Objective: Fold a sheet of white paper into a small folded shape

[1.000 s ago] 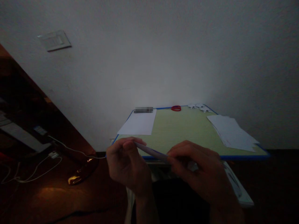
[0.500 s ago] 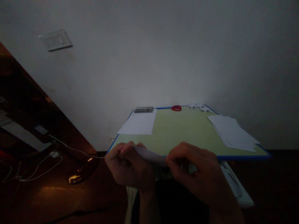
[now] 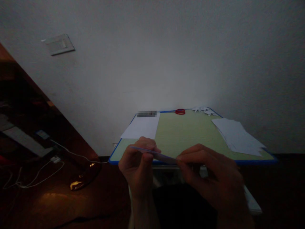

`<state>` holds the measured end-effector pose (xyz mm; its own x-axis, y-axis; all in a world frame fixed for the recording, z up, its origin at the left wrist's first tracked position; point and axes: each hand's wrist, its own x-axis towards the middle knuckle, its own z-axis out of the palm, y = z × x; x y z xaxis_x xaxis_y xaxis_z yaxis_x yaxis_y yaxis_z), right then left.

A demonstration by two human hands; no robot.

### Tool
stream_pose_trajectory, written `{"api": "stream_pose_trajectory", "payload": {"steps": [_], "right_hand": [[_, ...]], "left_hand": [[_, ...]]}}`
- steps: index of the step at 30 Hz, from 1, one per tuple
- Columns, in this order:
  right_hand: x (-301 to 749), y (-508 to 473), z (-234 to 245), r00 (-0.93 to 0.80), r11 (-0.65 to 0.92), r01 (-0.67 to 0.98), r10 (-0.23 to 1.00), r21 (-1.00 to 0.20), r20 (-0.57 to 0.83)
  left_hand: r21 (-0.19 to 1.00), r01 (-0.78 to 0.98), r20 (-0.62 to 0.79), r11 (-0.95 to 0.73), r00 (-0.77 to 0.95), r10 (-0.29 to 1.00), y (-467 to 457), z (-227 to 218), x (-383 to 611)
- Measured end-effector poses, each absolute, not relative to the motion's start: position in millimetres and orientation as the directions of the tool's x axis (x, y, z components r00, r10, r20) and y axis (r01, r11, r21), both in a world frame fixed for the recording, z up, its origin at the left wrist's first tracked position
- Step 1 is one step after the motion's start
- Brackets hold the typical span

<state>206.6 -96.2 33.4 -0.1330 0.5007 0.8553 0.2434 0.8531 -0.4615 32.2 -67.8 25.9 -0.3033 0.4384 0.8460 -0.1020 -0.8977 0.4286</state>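
Observation:
A narrow piece of white paper is held up in front of the table's near edge, seen almost edge-on. My left hand pinches its left part between thumb and fingers. Its right end sits between the thumb and forefinger of my right hand. Whether the paper is folded I cannot tell, as it is dim and thin from this angle. Beyond the hands stands the pale green table with a blue rim.
White sheets lie at the table's left, and a stack of paper at its right. Red-handled scissors and folded paper pieces sit along the back by the wall. White cables hang at the left.
My left hand has shifted right and turned, its thumb now lower on the paper. The paper has tipped to nearly edge-on, and my right hand has moved slightly right.

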Motion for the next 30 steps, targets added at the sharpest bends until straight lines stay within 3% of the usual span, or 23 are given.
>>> {"api": "stream_pose_trajectory", "payload": {"steps": [10, 19, 25, 30], "right_hand": [[206, -92, 31, -0.121, 0.861, 0.188, 0.498, -0.473, 0.859], [204, -97, 38, -0.130, 0.851, 0.201, 0.514, -0.485, 0.848], [209, -95, 36, -0.128, 0.797, 0.346, 0.562, -0.494, 0.817], [210, -92, 35, -0.127, 0.834, 0.394, 0.466, -0.387, 0.876]], "left_hand": [[0.501, -0.216, 0.764, -0.838, -0.345, 0.546, -76, 28, 39], [0.516, -0.234, 0.758, -0.824, -0.323, 0.567, -80, 30, 36], [0.591, -0.008, 0.749, -0.806, -0.364, 0.553, -86, 29, 38], [0.625, 0.247, 0.758, -0.741, -0.417, 0.501, -93, 32, 48]]}}
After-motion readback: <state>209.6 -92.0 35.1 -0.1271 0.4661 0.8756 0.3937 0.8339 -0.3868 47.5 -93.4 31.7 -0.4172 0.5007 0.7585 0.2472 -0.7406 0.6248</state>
